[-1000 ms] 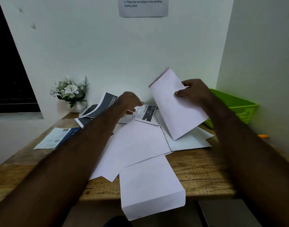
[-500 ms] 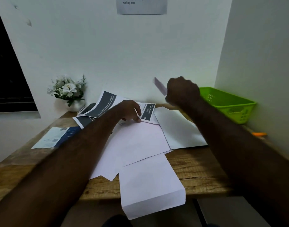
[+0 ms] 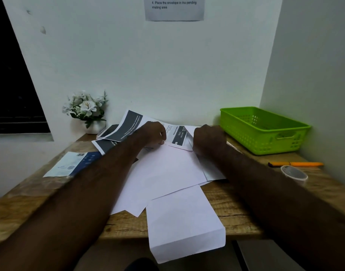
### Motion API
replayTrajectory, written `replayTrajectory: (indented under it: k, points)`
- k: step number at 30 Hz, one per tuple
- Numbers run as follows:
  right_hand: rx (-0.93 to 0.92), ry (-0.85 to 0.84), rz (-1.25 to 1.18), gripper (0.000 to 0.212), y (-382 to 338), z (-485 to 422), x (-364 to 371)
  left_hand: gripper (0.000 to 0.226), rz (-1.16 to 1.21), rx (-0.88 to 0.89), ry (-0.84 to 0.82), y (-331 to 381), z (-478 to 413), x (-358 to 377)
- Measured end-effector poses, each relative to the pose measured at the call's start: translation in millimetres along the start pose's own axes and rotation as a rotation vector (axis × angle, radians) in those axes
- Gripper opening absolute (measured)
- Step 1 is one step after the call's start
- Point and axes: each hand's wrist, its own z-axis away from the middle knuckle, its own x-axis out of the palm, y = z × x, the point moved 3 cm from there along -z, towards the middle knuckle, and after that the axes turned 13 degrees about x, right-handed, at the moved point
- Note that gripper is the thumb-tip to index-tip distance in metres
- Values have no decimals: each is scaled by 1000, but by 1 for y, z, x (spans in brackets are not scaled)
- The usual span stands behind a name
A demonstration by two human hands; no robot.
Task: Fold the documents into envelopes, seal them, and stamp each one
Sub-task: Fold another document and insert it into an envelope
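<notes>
Left hand (image 3: 154, 133) and right hand (image 3: 208, 139) curled; I couldn't tell their grips. Judged printed document (image 3: 179, 133) light, limp: pinch an edge.

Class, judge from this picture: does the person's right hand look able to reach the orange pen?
Probably yes. The pen lies uncovered on the table, right of that arm, a small plastic cup beside it. The right hand rests on the papers; nothing stands between them.
</notes>
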Motion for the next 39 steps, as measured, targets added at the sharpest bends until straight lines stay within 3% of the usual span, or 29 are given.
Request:
replayTrajectory:
  k: [10, 13, 16, 19, 23, 25, 30, 34, 39]
  points:
    - [51, -76, -35, 45, 4, -10, 18, 24, 70, 5, -33, -7, -5, -5]
    - [43, -2, -108, 50, 4, -13, 15, 31, 104, 71, -101, 1, -3, 5]
    - [-36, -45, -213, 46, -3, -14, 13, 13, 59, 142, -88, 7, -4, 15]
    - [-119, -191, -304, 60, -8, -14, 20, 4, 46, 134, -27, 9, -3, 16]
    - [-152, -233, -338, 36, -8, -15, 27, 18, 67, 118, -60, 6, -1, 12]
    - [-178, -235, -344, 33, -10, -16, 30, 14, 76, 115, -97, 4, 0, 11]
    - [-163, -194, -365, 42, -14, -16, 35, 15, 360, 9, -40, 0, 3, 2]
    - [-151, -100, -604, 25, -13, -15, 26, 14, 676, -86, 95, -4, 7, -12]
    - [-105, -124, -989, 60, -7, -17, 14, 9, 887, -103, 304, -9, 11, -28]
